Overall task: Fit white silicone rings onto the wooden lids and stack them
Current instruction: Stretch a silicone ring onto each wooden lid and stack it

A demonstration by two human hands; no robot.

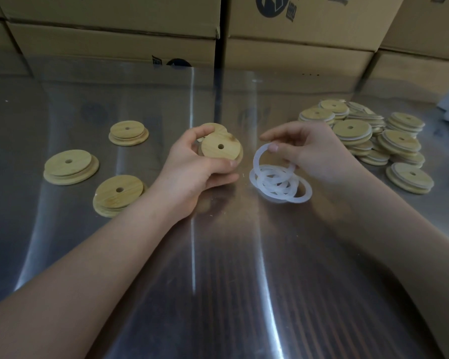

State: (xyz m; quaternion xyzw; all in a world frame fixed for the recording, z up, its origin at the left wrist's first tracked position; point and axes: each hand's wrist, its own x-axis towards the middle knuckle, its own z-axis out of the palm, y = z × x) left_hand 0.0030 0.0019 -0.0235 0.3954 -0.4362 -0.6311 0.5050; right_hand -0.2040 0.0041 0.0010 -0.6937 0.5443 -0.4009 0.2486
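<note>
The glossy desk [218, 268] carries three separate wooden lids [70, 167] at left, tangled white silicone rings [280, 187] in the middle, and a heap of lids [360, 136] at right.

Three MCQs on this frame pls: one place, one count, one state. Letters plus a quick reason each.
1. Where is the heap of ringed lids?
A. to the right of the right hand
B. at the near table edge
C. inside a carton

2. How many groups of ringless lids lie left of the left hand?
A. one
B. three
C. six

3. The right hand's fingers are:
A. flat on the table
B. pinching a white ring
C. gripping a lid

Key:
1 A, the heap sits far right.
2 B, three separate spots show.
3 B, the ring is pinched upright over the loose rings, while the left hand grips a wooden lid.
</note>
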